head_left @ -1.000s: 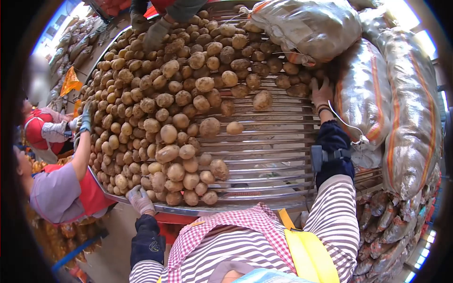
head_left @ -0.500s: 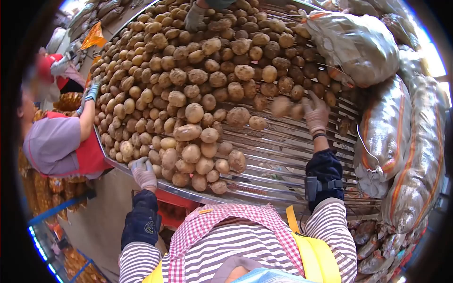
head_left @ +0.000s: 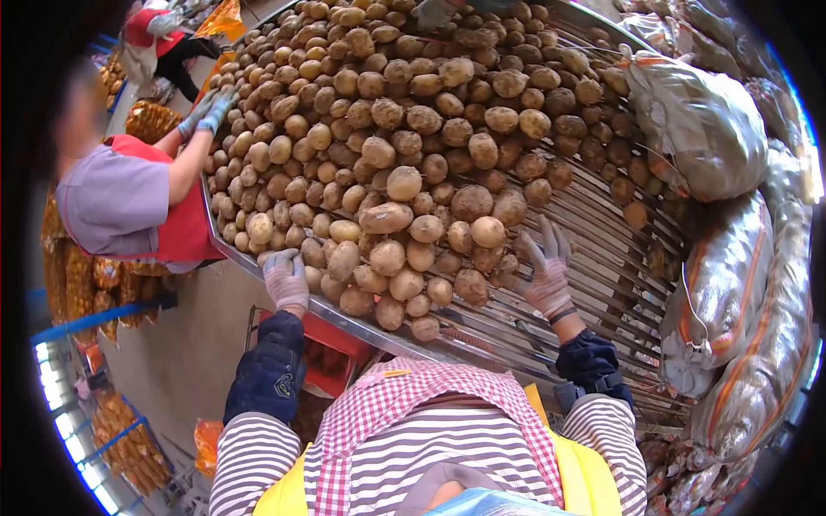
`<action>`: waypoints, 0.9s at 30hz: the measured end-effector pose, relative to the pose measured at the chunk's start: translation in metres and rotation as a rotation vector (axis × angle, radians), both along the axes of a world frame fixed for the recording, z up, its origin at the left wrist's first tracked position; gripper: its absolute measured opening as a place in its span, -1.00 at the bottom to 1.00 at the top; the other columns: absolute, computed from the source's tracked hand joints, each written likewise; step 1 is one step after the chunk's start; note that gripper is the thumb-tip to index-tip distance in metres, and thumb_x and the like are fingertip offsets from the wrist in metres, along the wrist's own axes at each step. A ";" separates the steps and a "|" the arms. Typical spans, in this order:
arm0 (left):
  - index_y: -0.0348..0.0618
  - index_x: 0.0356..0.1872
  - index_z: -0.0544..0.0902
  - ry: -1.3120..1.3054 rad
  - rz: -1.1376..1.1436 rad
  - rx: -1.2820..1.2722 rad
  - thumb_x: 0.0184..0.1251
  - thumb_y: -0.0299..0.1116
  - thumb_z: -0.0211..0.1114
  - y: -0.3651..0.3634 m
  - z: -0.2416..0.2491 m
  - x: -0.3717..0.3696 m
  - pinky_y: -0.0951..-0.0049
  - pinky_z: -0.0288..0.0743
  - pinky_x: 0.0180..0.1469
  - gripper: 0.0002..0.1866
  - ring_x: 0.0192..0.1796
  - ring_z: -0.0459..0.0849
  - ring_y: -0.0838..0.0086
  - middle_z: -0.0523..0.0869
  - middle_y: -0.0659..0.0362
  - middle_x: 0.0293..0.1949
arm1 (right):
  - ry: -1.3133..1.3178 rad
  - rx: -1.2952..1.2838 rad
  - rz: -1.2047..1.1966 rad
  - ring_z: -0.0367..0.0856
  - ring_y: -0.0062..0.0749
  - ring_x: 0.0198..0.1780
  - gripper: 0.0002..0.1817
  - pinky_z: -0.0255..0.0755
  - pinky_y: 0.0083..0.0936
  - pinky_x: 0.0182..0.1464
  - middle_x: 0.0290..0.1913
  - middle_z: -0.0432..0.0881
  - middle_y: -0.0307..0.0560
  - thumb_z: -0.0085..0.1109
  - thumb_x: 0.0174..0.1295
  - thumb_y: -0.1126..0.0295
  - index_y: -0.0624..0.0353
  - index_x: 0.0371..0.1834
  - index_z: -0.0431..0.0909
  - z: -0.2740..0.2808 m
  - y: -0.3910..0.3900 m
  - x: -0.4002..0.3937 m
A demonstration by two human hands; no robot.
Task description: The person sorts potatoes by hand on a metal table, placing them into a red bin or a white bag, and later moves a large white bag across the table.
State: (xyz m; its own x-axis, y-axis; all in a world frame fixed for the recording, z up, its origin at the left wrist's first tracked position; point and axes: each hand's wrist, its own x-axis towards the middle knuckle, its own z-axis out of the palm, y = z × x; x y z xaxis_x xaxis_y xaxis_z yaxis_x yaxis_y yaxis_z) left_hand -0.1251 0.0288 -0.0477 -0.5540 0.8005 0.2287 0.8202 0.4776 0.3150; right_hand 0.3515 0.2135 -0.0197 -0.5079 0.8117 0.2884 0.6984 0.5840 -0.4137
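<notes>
A broad heap of brown potatoes [head_left: 404, 183] covers much of a slatted metal table [head_left: 482, 331]. My right hand [head_left: 548, 273], in a pale dirty glove, is at the right side of the heap, fingers spread, beside a few potatoes [head_left: 503, 271] on the slats; whether it touches them is hard to tell. At the table's near-left rim is my left hand [head_left: 286, 279], gloved too, its fingers stretched out next to the front potatoes. No potato is visible in its grasp. Both wrists have dark blue cuffs.
A co-worker [head_left: 120, 202] in a red apron has gloved hands at the heap's left edge. Another person's glove [head_left: 434, 12] reaches in from the far side. Full silvery sacks [head_left: 701, 125] lie along the right. Below the near edge stands a red crate [head_left: 340, 335].
My right hand has swept leftward and toward me, and potatoes have gathered at the heap's near-right side. My left hand remains at the rim. The view has shifted.
</notes>
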 end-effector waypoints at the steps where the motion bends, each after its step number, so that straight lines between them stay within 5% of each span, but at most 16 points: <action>1: -0.03 -0.11 0.76 -0.002 0.007 -0.001 0.37 -0.32 0.37 0.001 0.001 0.001 0.06 0.47 0.24 -0.86 0.09 0.63 0.05 0.72 0.04 -0.09 | -0.032 -0.048 0.087 0.23 0.35 0.54 -0.04 0.17 0.15 0.52 0.67 0.12 0.32 0.65 -0.09 -0.01 -0.26 0.50 0.49 -0.001 0.002 -0.003; 2: -0.03 -0.11 0.76 -0.006 0.015 -0.011 0.37 -0.32 0.37 0.000 0.001 0.002 0.06 0.47 0.24 -0.86 0.09 0.63 0.05 0.72 0.04 -0.09 | -0.066 -0.099 0.173 0.23 0.35 0.54 -0.01 0.18 0.17 0.50 0.67 0.10 0.34 0.68 -0.16 -0.01 -0.29 0.50 0.49 0.001 0.004 -0.011; 3: -0.03 -0.11 0.76 -0.003 0.015 -0.008 0.36 -0.32 0.37 -0.001 0.000 0.002 0.06 0.47 0.24 -0.86 0.09 0.62 0.05 0.73 0.05 -0.08 | 0.197 -0.160 0.166 0.25 0.35 0.52 0.02 0.21 0.22 0.47 0.68 0.07 0.36 0.71 -0.21 0.03 -0.33 0.49 0.49 -0.017 0.005 -0.025; 10: -0.02 -0.12 0.77 0.006 0.045 -0.023 0.36 -0.32 0.37 0.000 -0.003 0.003 0.07 0.48 0.24 -0.86 0.10 0.62 0.05 0.73 0.06 -0.06 | 0.178 -0.051 0.207 0.32 0.36 0.45 -0.04 0.29 0.19 0.40 0.66 0.12 0.35 0.70 -0.19 0.14 -0.28 0.45 0.52 -0.033 0.014 -0.049; 13: -0.01 -0.10 0.76 0.020 0.033 -0.029 0.36 -0.31 0.38 -0.001 -0.006 0.000 0.07 0.48 0.24 -0.85 0.10 0.62 0.04 0.73 0.05 -0.05 | 0.230 0.086 0.015 0.40 0.24 0.36 -0.13 0.30 0.13 0.35 0.61 0.31 0.16 0.68 -0.12 0.17 -0.29 0.41 0.56 -0.031 0.030 -0.084; 20: 0.03 -0.08 0.75 0.021 0.031 -0.012 0.35 -0.30 0.39 0.001 -0.001 0.001 0.05 0.51 0.22 -0.84 0.11 0.63 0.03 0.73 0.04 -0.05 | 0.017 0.000 -0.320 0.39 0.14 0.42 -0.22 0.26 0.00 0.37 0.61 0.34 -0.08 0.59 -0.03 0.10 -0.48 0.39 0.60 0.043 0.076 -0.190; 24: 0.04 -0.10 0.77 -0.002 0.045 0.027 0.34 -0.27 0.40 0.002 0.000 0.002 0.05 0.52 0.18 -0.83 0.08 0.66 0.03 0.75 0.05 -0.08 | 0.110 -0.011 0.437 0.36 0.08 0.47 -0.27 0.14 0.04 0.52 0.47 0.46 -0.08 0.56 -0.05 0.16 -0.41 0.33 0.63 0.066 0.025 -0.235; 27: 0.00 -0.08 0.76 -0.023 0.039 0.066 0.36 -0.29 0.37 0.002 0.002 0.003 0.04 0.53 0.15 -0.83 0.07 0.67 0.04 0.75 0.03 -0.12 | -0.094 -0.046 0.530 0.52 0.00 0.29 -0.46 0.32 -0.02 0.35 0.21 0.63 -0.13 0.44 0.06 0.22 -0.31 0.21 0.68 0.034 0.000 -0.259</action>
State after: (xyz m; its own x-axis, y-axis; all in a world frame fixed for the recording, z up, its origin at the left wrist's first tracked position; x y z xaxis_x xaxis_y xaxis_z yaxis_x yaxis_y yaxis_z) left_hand -0.1219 0.0312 -0.0452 -0.5900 0.7619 0.2673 0.7936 0.4865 0.3654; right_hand 0.0923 0.2138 0.0142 -0.8732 0.4481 0.1919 0.3484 0.8490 -0.3973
